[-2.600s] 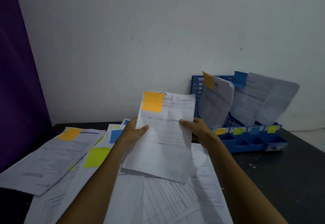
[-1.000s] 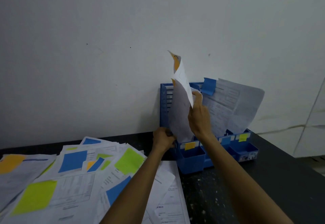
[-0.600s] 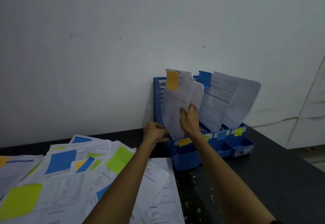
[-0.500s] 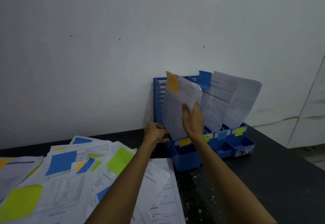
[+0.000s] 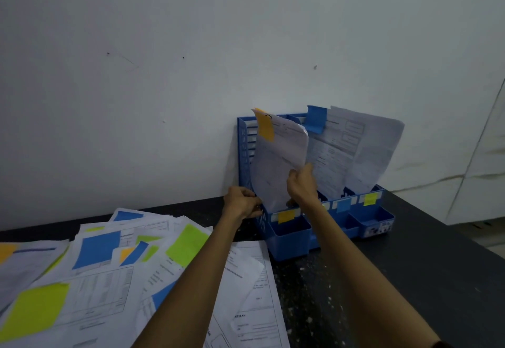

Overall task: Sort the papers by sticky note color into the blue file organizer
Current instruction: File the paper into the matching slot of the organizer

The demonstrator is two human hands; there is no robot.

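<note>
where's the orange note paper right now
In the head view, the orange-note paper stands in the organizer's leftmost slot, between both hands, left of the blue-note papers.

orange-tagged paper now lowered, apparently into leftmost slot

"ATERAN" fragment on front sheet, other print illegible

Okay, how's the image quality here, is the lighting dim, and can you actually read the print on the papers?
Head view: dim, bluish, even light with no glare; the wide-angle lens bows the wall edge at right. The orange-note paper at the right hand is soft, its print unreadable. The left hand sits at the blue file organizer. Loose papers on the table show only a few large words.
</note>
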